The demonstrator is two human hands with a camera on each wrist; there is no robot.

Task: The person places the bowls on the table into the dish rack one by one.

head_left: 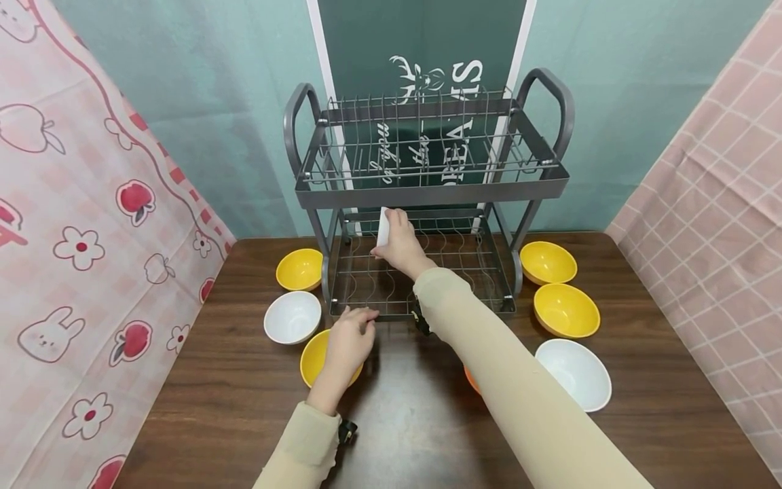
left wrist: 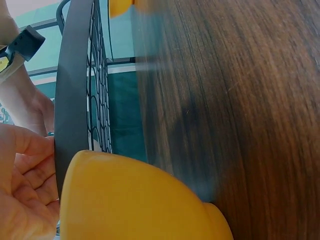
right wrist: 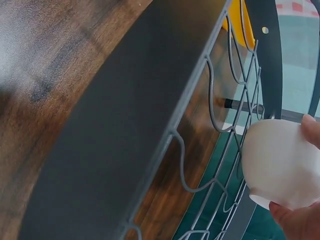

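White bowl (right wrist: 277, 160) is being pinched on its side by the right hand (head_left: 401, 246) at the lower tier of the rack (head_left: 427, 197), contact unclear; probably handling light, stiff, slippery, wall and foot offering best hold; left hand (head_left: 349, 343) is hanging loose, gripping nothing, by a yellow bowl (head_left: 314, 356)

The person's right arm (head_left: 507, 363) extends forward, its hand (head_left: 403, 246) pinching with thumb and fingers; the left hand (head_left: 349, 343) is nearer, fingers loosely bent

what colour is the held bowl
The bowl is white, clearest in the right wrist view.
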